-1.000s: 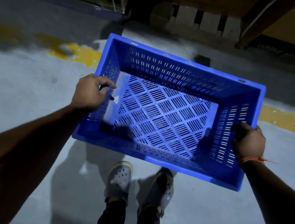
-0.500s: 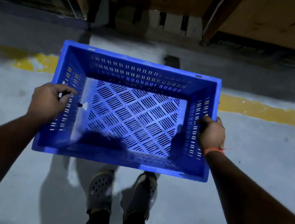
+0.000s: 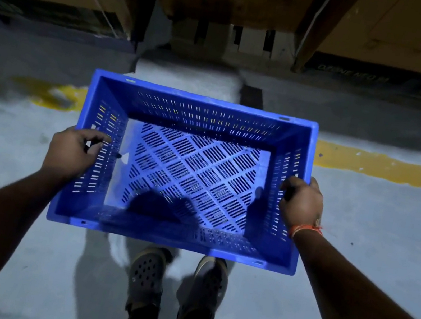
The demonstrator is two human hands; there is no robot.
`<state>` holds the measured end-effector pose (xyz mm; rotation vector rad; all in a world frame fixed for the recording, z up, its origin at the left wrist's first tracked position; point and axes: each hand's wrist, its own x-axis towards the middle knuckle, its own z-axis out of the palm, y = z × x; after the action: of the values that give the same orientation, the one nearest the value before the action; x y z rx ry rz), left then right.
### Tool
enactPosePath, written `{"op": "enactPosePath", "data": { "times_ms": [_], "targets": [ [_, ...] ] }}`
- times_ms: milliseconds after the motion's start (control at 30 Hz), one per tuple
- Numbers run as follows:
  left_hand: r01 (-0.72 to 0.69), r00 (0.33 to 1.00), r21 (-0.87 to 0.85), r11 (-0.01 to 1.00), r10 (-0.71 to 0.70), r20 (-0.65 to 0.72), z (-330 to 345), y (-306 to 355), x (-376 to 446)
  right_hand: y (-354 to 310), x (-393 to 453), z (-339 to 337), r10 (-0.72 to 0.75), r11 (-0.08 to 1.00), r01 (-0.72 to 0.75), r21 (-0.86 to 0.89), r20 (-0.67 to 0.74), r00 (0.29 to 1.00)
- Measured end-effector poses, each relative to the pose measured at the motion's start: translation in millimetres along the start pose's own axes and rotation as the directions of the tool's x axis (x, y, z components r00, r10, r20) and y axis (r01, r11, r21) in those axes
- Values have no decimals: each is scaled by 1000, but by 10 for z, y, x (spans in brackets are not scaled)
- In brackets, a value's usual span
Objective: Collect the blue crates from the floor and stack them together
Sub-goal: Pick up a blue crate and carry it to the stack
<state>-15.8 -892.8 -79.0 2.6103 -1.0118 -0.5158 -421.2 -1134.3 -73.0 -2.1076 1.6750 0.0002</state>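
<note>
nearest the camera, two grey perforated clogs (image 3: 146,278) stand on the pale concrete floor (image 3: 350,280), toes forward. above them the blue crate (image 3: 187,172) is held off the floor, mouth up and empty, its near rim just over the toes. the left hand (image 3: 72,154) is closed over the left short wall, fingers curled through the handle slot; the right hand (image 3: 300,203), an orange thread (image 3: 306,228) at its wrist, is closed likewise on the right short wall.

change: a second ago the crate sat skewed, its right end turned away; it now lies square to the body, and the view has swung so that more of the racking ahead shows. judged: the crate is being carried and lined up for setting down; no other crate or stack is in view, so stacking is not yet done.

orientation: long axis left to right across the body, rim near level, slotted base facing down.

beyond, a worn yellow floor line (image 3: 370,163) runs crosswise; farther still, cardboard cartons (image 3: 393,25) and a pallet (image 3: 251,41) in dim light.
</note>
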Motion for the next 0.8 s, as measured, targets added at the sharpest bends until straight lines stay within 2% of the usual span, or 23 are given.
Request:
{"op": "enactPosePath", "data": {
  "times_ms": [133, 200, 267, 300, 400, 500, 633, 733, 800],
  "targets": [
    [-13, 997, -58, 998, 17, 72, -21, -6, 8, 2, 33, -67, 1, 1000, -1, 0, 92, 996],
    [0, 986, -104, 995, 18, 166, -101, -9, -6, 18, 87, -155, -5, 1000, 6, -4, 237, 971],
    [19, 980, -72, 997, -4, 201, -208, 23, -51, -2, 100, -287, 39, 998, -14, -63, 419, 907],
    [34, 979, -41, 999, -25, 203, -260, 55, -93, -17, 78, -358, 76, 993, -27, -116, 447, 891],
    [81, 986, -28, 996, -76, 147, -488, 289, -335, -142, -145, -592, 51, 978, 22, -206, 341, 939],
    [95, 986, -113, 989, -78, 146, -788, 600, -711, -342, -531, -828, -3, 996, 31, -80, 327, 945],
    [53, 959, -220, 974, 12, 285, -1358, 984, -1350, -756, -1181, -1272, -7, 997, -27, 79, 400, 917],
    [8, 945, -272, 962, 82, 318, -1869, 1121, -1759, -1096, -1584, -1569, -61, 990, 2, 139, 421, 905],
    [-20, 952, -289, 957, 106, 287, -2207, 1138, -1951, -1291, -1787, -1722, -125, 983, 61, 172, 395, 910]
  ]
}}
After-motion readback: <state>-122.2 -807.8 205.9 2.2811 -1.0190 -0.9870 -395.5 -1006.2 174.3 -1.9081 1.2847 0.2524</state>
